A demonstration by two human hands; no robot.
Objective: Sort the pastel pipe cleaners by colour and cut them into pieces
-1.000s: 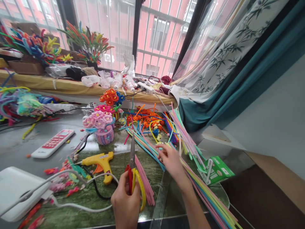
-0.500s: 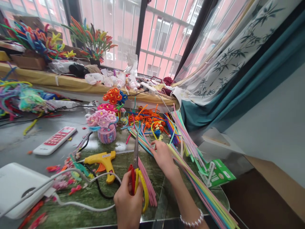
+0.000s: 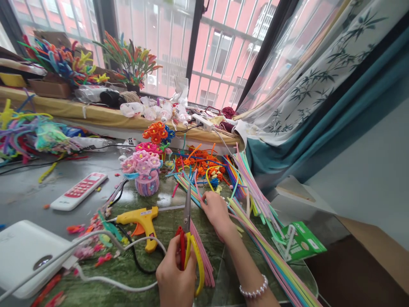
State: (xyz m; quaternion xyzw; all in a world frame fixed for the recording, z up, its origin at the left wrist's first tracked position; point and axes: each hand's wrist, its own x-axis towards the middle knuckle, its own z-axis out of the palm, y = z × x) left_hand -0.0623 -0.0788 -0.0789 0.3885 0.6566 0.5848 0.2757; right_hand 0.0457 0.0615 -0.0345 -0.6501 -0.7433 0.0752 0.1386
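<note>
My left hand (image 3: 177, 270) is closed on a pair of scissors (image 3: 188, 209) with one red and one yellow handle; the blades point away and look closed. Just right of the blades, my right hand (image 3: 217, 213), with a beaded bracelet at the wrist, has its fingers closed on a bundle of pastel pipe cleaners (image 3: 188, 185). More long pastel pipe cleaners (image 3: 275, 256) run from beside this hand to the lower right edge. Beneath the scissors lie cut pink pipe cleaners (image 3: 204, 260). My right fingertips are partly hidden.
A yellow glue gun (image 3: 140, 219) lies left of the scissors, among cables and scraps. Behind stand a pot of pink pipe-cleaner flowers (image 3: 147, 183) and a heap of orange flowers (image 3: 204, 162). A white remote (image 3: 79, 191), white power bank (image 3: 32, 260) and green box (image 3: 302, 241) lie around.
The view has shifted slightly, so everything sits a little further right and lower. Both hands keep nearly the same pose. Short yellow pieces now show beside my right wrist.
</note>
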